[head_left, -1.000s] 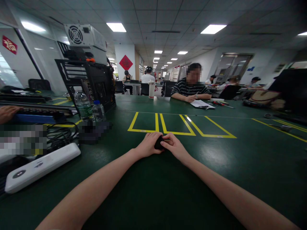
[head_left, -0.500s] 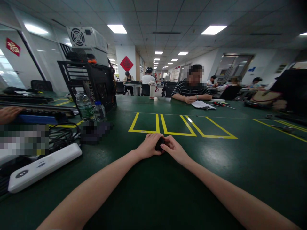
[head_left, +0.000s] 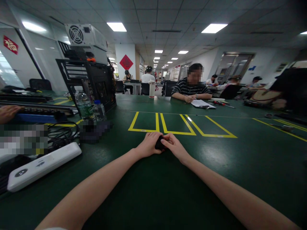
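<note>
A small dark rounded object (head_left: 159, 143) sits between my two hands, low over the green table (head_left: 153, 191); its kind cannot be made out. My left hand (head_left: 151, 143) wraps around its left side, fingers over the top and thumb along the near side. From the right, my right hand (head_left: 174, 146) closes on it with thumb and fingertips. Most of the object's far side is hidden behind the fingers. Just beyond the hands, yellow tape outlines (head_left: 178, 132) mark the tabletop.
At left stand a black computer case (head_left: 96, 80), a water bottle (head_left: 83, 103), a blue-capped bottle (head_left: 98, 110), cables and a white power strip (head_left: 45, 166). Another person's hand (head_left: 9, 113) is at the far left. Across the table, a person (head_left: 189, 88) sits by a clipboard (head_left: 202, 104).
Both hands stay around the dark object in nearly the same place, with only slight finger shifts. The whole view sways a little. The person opposite moves a hand slightly near the clipboard.
</note>
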Demonstrator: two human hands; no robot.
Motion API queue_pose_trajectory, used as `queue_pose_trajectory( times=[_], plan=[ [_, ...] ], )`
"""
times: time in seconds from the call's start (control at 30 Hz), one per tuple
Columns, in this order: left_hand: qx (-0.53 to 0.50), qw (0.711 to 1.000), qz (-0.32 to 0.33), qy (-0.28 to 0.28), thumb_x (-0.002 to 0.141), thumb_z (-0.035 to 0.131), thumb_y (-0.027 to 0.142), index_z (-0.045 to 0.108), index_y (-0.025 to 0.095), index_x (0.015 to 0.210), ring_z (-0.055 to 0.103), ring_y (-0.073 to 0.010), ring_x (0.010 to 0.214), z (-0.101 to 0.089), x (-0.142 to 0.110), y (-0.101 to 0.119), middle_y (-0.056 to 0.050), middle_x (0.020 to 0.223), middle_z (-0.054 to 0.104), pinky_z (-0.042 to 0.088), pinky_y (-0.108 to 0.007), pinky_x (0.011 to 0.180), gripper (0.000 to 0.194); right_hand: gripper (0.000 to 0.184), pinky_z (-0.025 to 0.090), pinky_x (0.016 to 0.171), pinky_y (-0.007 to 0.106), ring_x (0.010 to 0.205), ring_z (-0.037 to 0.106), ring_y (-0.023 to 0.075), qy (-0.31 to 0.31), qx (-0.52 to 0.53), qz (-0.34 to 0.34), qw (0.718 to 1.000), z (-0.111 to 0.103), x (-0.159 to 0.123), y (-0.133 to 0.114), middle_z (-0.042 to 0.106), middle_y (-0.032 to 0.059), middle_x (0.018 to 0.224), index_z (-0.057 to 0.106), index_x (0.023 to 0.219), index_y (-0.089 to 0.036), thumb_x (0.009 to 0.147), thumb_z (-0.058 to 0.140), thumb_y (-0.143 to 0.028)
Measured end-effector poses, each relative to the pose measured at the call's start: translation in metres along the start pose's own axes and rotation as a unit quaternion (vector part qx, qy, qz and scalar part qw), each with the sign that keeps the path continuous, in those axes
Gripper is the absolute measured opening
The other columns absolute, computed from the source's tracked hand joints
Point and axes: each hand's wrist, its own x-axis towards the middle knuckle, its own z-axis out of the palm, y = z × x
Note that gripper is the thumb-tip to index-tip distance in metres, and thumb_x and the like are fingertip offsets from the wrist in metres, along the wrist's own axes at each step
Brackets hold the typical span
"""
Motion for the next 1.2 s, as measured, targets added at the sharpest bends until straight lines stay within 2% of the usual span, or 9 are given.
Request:
queue_pose_trajectory(
  times=[0.13,0.23,0.33,0.57,0.7,0.83,1.0,1.2],
  plan=[
    [-0.006,1.000,0.000,0.003,0.061,0.067,0.027,0.037,0.019,0.108,0.046,-0.0226,0.101,0.0023,0.0008,-0.0018,-0.007,0.105,0.051,0.031,-0.038,0.087,0.057,0.028,0.046,0.071,0.034,0.083,0.053,0.0167,-0.025,-0.031,0.024,0.999,-0.0024,0.0000,-0.0005,0.053,0.0032,0.091,0.046,0.092,-0.019,0.074,0.051,-0.040],
    [-0.007,1.000,-0.003,-0.002,0.061,0.066,0.028,0.037,0.020,0.109,0.046,-0.0231,0.102,0.0012,0.0009,-0.0010,-0.007,0.106,0.050,0.031,-0.039,0.088,0.056,0.024,0.047,0.072,0.035,0.082,0.054,0.0165,-0.064,-0.027,0.011,0.998,-0.0054,-0.0022,-0.0020,0.053,0.0018,0.090,0.046,0.091,-0.022,0.075,0.050,-0.038],
    [-0.001,1.000,-0.003,-0.007,0.062,0.065,0.028,0.036,0.020,0.109,0.045,-0.0233,0.102,-0.0014,0.0003,0.0006,-0.007,0.107,0.050,0.030,-0.039,0.088,0.055,0.025,0.046,0.075,0.036,0.085,0.054,0.0164,-0.077,-0.024,-0.001,0.997,-0.0079,-0.0033,-0.0014,0.051,0.0008,0.094,0.046,0.091,-0.023,0.071,0.057,-0.033],
    [-0.002,1.000,-0.004,-0.009,0.063,0.065,0.030,0.036,0.020,0.110,0.045,-0.0236,0.102,-0.0032,0.0000,0.0022,-0.007,0.108,0.050,0.030,-0.040,0.088,0.056,0.017,0.048,0.070,0.033,0.082,0.054,0.0160,-0.051,0.001,-0.014,0.999,-0.0062,-0.0002,-0.0002,0.052,0.0001,0.087,0.048,0.085,-0.022,0.074,0.053,-0.034],
    [-0.007,1.000,-0.003,-0.009,0.064,0.064,0.029,0.036,0.021,0.110,0.045,-0.0233,0.102,-0.0028,0.0001,0.0024,-0.006,0.108,0.050,0.030,-0.040,0.089,0.054,0.024,0.048,0.072,0.035,0.086,0.054,0.0170,-0.032,-0.019,-0.001,0.999,-0.0054,0.0001,-0.0016,0.052,0.0018,0.094,0.047,0.092,-0.021,0.073,0.053,-0.035],
    [-0.008,1.000,0.001,-0.004,0.063,0.065,0.029,0.036,0.020,0.109,0.045,-0.0225,0.102,-0.0024,0.0003,0.0014,-0.006,0.107,0.050,0.030,-0.039,0.088,0.055,0.026,0.047,0.074,0.038,0.087,0.054,0.0178,-0.050,-0.035,0.011,0.998,-0.0069,-0.0015,-0.0015,0.050,0.0034,0.099,0.046,0.095,-0.021,0.075,0.051,-0.036],
    [-0.002,1.000,-0.005,-0.006,0.061,0.065,0.027,0.037,0.020,0.108,0.045,-0.0240,0.101,-0.0010,0.0009,-0.0002,-0.007,0.106,0.050,0.031,-0.039,0.087,0.055,0.028,0.045,0.079,0.037,0.092,0.053,0.0179,-0.071,-0.015,-0.035,0.997,-0.0063,-0.0029,0.0011,0.050,0.0004,0.096,0.045,0.090,-0.022,0.067,0.061,-0.028],
    [-0.008,1.000,-0.010,-0.003,0.061,0.066,0.029,0.036,0.021,0.110,0.045,-0.0239,0.102,0.0004,0.0011,-0.0009,-0.007,0.107,0.050,0.030,-0.040,0.087,0.057,0.019,0.049,0.070,0.034,0.083,0.055,0.0161,-0.055,0.008,-0.010,0.998,-0.0040,-0.0017,-0.0019,0.050,0.0003,0.090,0.045,0.087,-0.022,0.073,0.053,-0.033]
  ],
)
